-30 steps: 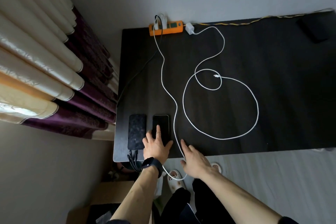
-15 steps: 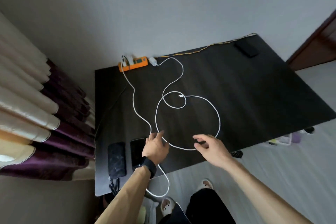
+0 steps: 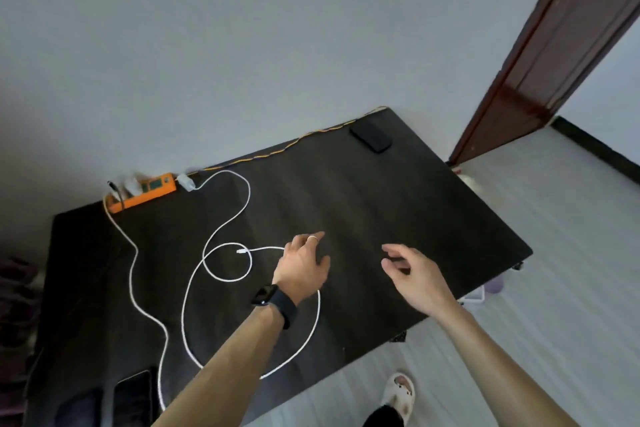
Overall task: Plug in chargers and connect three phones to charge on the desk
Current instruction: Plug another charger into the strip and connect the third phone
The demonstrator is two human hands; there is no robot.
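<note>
On the dark desk (image 3: 398, 204) two black phones (image 3: 133, 395) lie side by side at the near left corner. A third black phone (image 3: 370, 139) lies at the far right corner. An orange power strip (image 3: 145, 191) holds a white charger (image 3: 187, 181). Its white cable (image 3: 311, 333) loops over the desk, and its free plug end (image 3: 242, 251) lies inside the small loop. My left hand (image 3: 303, 267), with a black watch, hovers over the cable loop, fingers relaxed. My right hand (image 3: 415, 274) hovers over the desk to the right, fingers loosely curled, holding nothing.
A second white cable (image 3: 138, 288) runs from the strip down to the near-left phones. A yellow cord (image 3: 294, 142) runs along the desk's back edge. A brown door frame (image 3: 540, 55) stands at the right. Grey floor and a white slipper (image 3: 398, 392) lie below the desk's front edge.
The view has swung to the right. Both hands have moved from the near-left phones across the desk toward its middle. My left hand has let go of the phone.
</note>
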